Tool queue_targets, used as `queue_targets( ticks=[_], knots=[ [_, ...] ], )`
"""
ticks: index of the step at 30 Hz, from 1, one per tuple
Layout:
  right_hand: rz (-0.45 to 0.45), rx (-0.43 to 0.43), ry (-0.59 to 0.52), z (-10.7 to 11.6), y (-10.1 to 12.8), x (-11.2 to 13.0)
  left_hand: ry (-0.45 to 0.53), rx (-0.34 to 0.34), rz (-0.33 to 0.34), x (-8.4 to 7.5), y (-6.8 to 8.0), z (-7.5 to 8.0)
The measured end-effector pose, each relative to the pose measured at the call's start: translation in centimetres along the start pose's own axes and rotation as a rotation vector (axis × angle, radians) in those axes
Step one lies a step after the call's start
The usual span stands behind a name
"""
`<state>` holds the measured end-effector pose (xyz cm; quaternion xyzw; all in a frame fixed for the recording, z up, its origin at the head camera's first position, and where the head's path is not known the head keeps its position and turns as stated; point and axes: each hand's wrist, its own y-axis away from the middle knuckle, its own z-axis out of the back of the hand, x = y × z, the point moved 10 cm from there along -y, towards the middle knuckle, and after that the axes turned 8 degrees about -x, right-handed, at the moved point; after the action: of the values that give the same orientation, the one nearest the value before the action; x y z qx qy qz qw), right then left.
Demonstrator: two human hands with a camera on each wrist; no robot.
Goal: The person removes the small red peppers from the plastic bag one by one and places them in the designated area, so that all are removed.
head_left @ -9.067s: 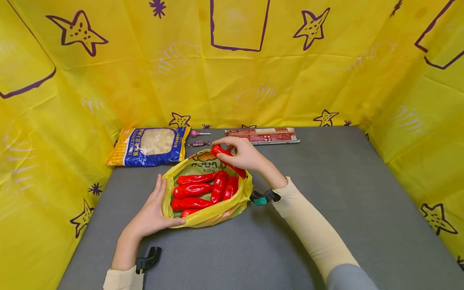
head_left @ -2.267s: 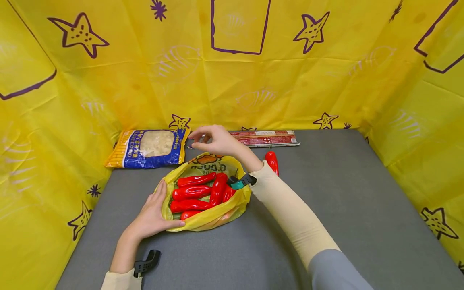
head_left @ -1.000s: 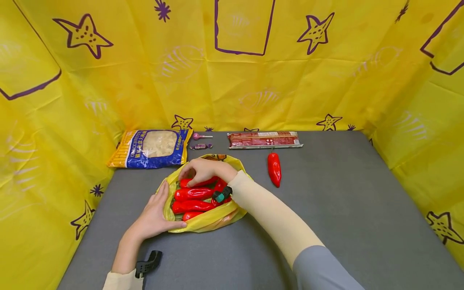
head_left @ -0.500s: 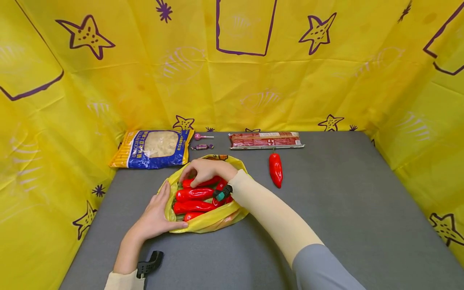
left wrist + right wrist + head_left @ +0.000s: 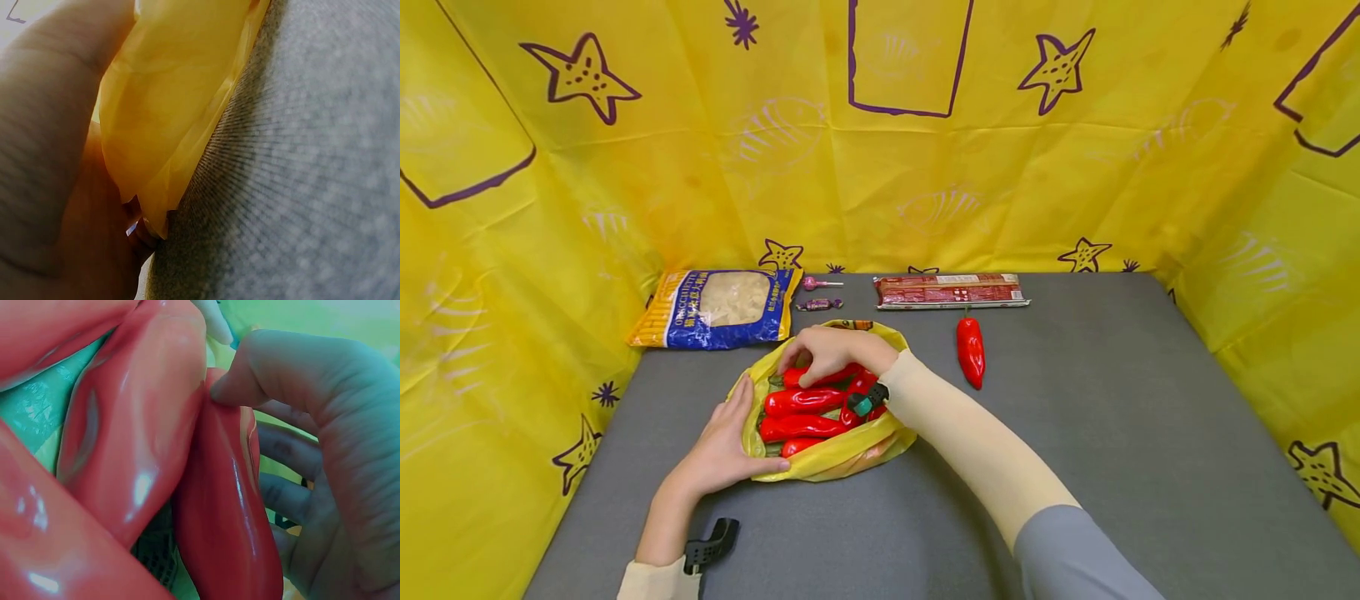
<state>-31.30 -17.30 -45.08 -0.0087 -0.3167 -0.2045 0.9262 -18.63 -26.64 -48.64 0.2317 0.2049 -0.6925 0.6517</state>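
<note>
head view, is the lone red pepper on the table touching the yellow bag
No, the lone red pepper lies on the bare grey table to the right of the yellow bag, with a clear gap between them.

- Your right hand (image 5: 831, 354) has left the far rim of the yellow bag (image 5: 842, 454) and now reaches inside it, fingers curled round a red pepper (image 5: 228, 512).
- One pepper (image 5: 970, 352) you lifted out now lies on the grey mat, right of the bag, just below the red packet (image 5: 951, 290).
</note>
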Motion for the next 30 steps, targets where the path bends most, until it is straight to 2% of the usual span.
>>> queue_targets(
  ticks=[15,30],
  knots=[
    [0.003,-0.055,0.029,1.7,2.2,-0.2,-0.013,0.003,-0.005,-0.4,0.0,0.0],
    [0.011,-0.128,0.045,3.1,4.4,-0.1,-0.017,0.006,0.013,-0.2,0.0,0.0]
  ],
)
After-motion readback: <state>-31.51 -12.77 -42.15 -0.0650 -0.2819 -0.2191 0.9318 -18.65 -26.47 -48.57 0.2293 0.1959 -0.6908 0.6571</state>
